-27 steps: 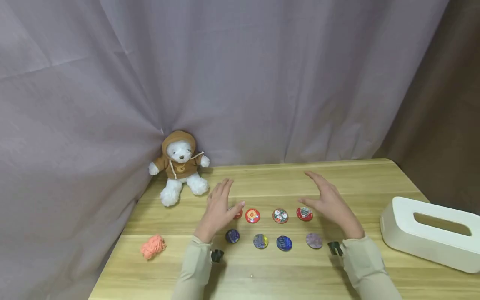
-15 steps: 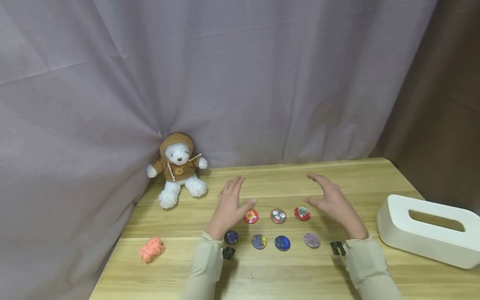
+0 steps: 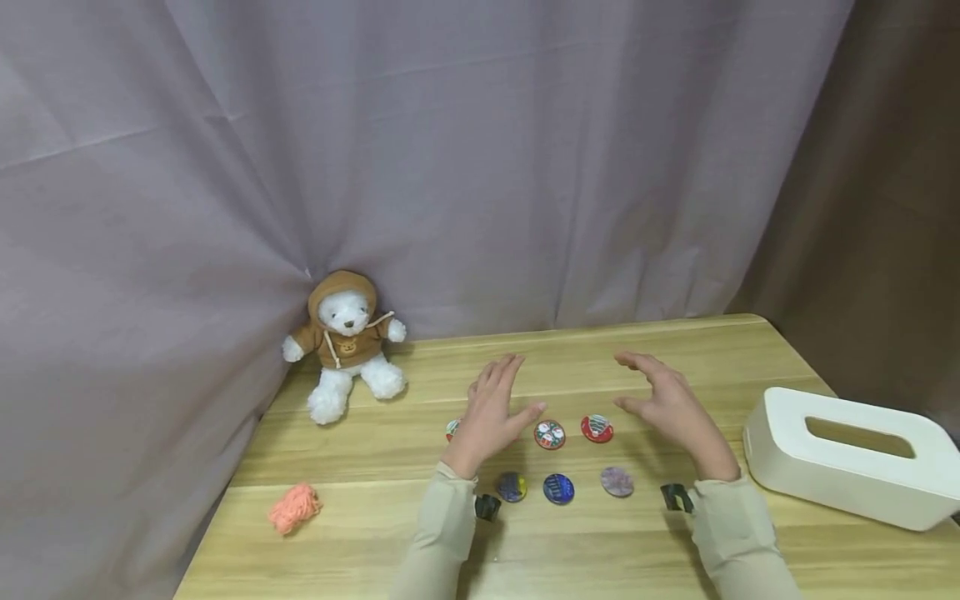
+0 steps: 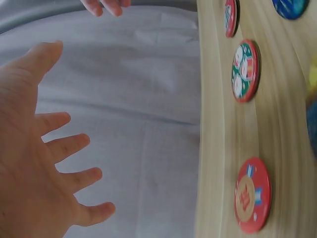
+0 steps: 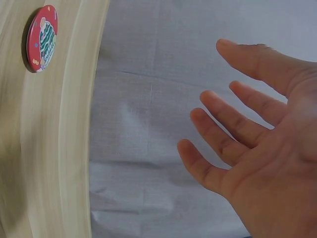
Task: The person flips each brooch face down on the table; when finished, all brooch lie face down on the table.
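Both of my hands are held above the table with fingers spread, palms facing each other and nothing in them. My left hand [image 3: 491, 417] hovers over the left part of two rows of round badges and hides some of them in the head view. Beneath it, the left wrist view shows a red badge with a gold centre [image 4: 252, 196]. To its right lie a green-and-white badge [image 3: 550, 434] and a red badge with a striped tree [image 3: 597, 428]. My right hand [image 3: 671, 412] is nearest that tree badge. The front row shows a grey-yellow badge [image 3: 512, 487], a blue one [image 3: 558, 489] and a pale purple one [image 3: 617, 482].
A white teddy bear in a brown hoodie [image 3: 345, 342] sits at the back left. Coral yarn [image 3: 295, 508] lies at the front left. On the right stands a white tissue box [image 3: 855, 458]. A grey curtain [image 3: 450, 167] hangs behind the table [image 3: 360, 542].
My left hand has moved right across the badges, covering the red gold-centred one in the head view. My right hand has shifted slightly right over the table. The head view has turned a little.
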Tool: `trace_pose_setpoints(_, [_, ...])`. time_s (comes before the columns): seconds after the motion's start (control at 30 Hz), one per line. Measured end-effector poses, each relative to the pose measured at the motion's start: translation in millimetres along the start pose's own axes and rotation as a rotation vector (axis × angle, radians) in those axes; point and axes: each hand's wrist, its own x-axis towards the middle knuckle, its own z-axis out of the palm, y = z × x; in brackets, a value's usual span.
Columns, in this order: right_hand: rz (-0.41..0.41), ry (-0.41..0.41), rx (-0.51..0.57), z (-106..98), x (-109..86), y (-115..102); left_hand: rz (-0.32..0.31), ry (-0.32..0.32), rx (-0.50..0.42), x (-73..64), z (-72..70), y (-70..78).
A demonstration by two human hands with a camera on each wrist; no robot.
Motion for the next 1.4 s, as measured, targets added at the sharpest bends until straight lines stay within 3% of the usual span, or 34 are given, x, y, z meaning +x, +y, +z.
trace_pose_setpoints(0.57, [-0.010,-0.036,0.063,8.6,3.5,8.1,0.001,-0.084,-0.091,26.1,30.8,20.1])
trace_pose_setpoints(0.97, [0.025,-0.138,0.085,29.3,4.8,23.7,-0.063,-0.276,0.016,28.8,63.0,32.1])
trace_pose_setpoints(1.4, [0.073,-0.233,0.066,41.0,7.9,30.3,-0.074,-0.286,0.138,35.7,85.3,36.4])
